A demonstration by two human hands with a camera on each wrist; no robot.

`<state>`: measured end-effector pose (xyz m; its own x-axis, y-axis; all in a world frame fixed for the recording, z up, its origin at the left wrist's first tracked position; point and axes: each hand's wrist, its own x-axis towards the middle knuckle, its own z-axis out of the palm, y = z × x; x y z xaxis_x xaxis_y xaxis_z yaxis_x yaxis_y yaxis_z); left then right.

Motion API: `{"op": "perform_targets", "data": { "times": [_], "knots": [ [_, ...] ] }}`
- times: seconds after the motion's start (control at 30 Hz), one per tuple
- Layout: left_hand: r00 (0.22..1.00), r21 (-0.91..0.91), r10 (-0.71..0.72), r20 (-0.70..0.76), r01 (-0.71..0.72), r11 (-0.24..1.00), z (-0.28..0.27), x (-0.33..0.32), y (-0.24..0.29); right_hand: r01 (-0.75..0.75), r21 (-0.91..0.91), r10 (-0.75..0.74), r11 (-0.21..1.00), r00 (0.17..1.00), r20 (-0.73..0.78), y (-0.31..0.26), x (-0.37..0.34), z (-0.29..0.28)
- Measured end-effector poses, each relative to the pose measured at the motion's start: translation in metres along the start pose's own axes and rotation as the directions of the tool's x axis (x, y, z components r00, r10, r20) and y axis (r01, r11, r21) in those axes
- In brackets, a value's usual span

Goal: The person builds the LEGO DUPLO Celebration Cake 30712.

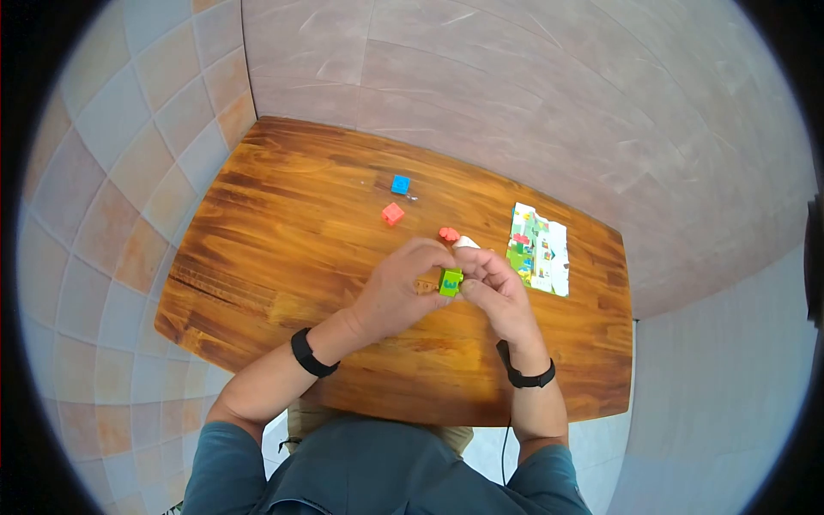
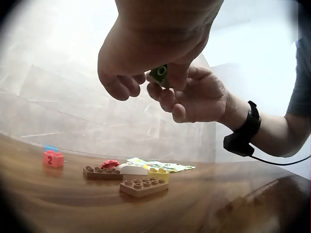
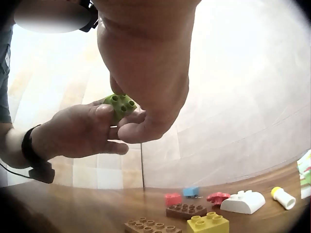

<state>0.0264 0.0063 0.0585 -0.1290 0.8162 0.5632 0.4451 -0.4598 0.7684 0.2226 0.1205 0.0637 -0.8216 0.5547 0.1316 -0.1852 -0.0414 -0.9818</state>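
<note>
Head | left hand (image 1: 395, 287), right hand (image 1: 505, 300) | grip: both pinch one green block (image 1: 449, 283)

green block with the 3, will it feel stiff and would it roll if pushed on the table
The green block looks like moulded plastic, so probably stiff. Its boxy shape suggests sliding rather than rolling. Its small size suggests it's light.

i log: block (image 1: 451, 283) between left hand (image 1: 396, 287) and right hand (image 1: 500, 299); on table (image 1: 257, 232): front brick (image 1: 392, 215), rear brick (image 1: 401, 184) behind, leaflet (image 1: 539, 251) right.
</note>
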Motion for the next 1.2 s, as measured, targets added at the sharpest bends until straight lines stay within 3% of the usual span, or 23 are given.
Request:
{"op": "perform_targets", "data": {
  "times": [0.07,0.17,0.3,0.37,0.4,0.43,0.47,0.5,0.6,0.67,0.7,0.9,1.03,1.1,1.2],
  "knots": [
    [1.0,0.027,-0.005,0.005,0.005,1.0,-0.002,0.0,0.003,-0.048,0.068,0.043,0.997,0.997,0.065,-0.001,-0.004,0.003],
    [0.999,0.079,-0.002,0.04,-0.001,0.997,-0.001,-0.003,0.002,0.0,0.06,0.001,0.998,1.0,-0.01,0.008,-0.004,0.014],
    [0.997,0.092,0.027,0.067,-0.033,0.995,0.001,-0.004,0.004,0.038,0.003,-0.038,0.999,0.999,0.001,0.011,-0.007,0.013],
    [0.996,0.072,-0.039,0.077,0.034,0.997,0.002,-0.009,-0.004,0.063,-0.363,-0.104,0.929,0.99,-0.093,0.01,-0.011,0.013],
    [0.991,0.053,-0.104,0.086,0.1,0.994,0.002,-0.012,-0.008,0.063,-0.363,-0.103,0.93,0.99,-0.093,0.007,-0.013,0.012],
    [0.991,0.053,-0.104,0.086,0.1,0.994,-0.001,-0.015,-0.011,0.034,-0.573,-0.094,0.819,0.993,-0.075,0.0,-0.016,0.013],
    [0.965,0.19,-0.214,0.153,0.184,0.964,-0.007,-0.017,-0.015,0.009,-0.751,-0.081,0.66,0.995,-0.06,-0.005,-0.018,0.013],
    [0.923,0.329,-0.329,0.201,0.253,0.91,-0.012,-0.019,-0.02,0.01,-0.75,-0.081,0.661,0.995,-0.058,-0.003,-0.021,0.01],
    [0.865,0.496,-0.431,0.257,0.264,0.827,-0.027,-0.02,-0.057,0.022,-0.804,-0.031,0.595,1.0,0.005,0.006,-0.032,-0.001],
    [0.845,0.545,-0.488,0.218,0.31,0.779,-0.038,-0.013,-0.077,-0.025,-0.873,0.055,0.486,0.998,0.002,0.01,-0.038,-0.01],
    [0.823,0.586,-0.538,0.18,0.35,0.731,-0.043,-0.008,-0.087,-0.023,-0.872,0.055,0.489,0.998,0.005,0.011,-0.042,-0.013],
    [0.889,0.547,-0.456,0.024,0.37,0.751,-0.055,0.025,-0.134,-0.062,-0.923,0.029,0.381,0.998,-0.055,0.015,-0.048,-0.02],
    [0.899,0.516,-0.438,0.023,0.365,0.775,-0.046,0.046,-0.136,-0.091,-0.947,0.071,0.309,0.995,-0.073,0.022,-0.05,-0.023],
    [0.873,0.608,-0.486,0.045,0.362,0.706,-0.04,0.053,-0.139,-0.09,-0.951,0.066,0.297,0.995,-0.074,0.026,-0.052,-0.027],
    [0.889,0.627,-0.45,0.081,0.306,0.716,-0.035,0.052,-0.164,-0.06,-0.95,0.034,0.306,0.998,-0.052,0.028,-0.054,-0.032]
  ]
}}
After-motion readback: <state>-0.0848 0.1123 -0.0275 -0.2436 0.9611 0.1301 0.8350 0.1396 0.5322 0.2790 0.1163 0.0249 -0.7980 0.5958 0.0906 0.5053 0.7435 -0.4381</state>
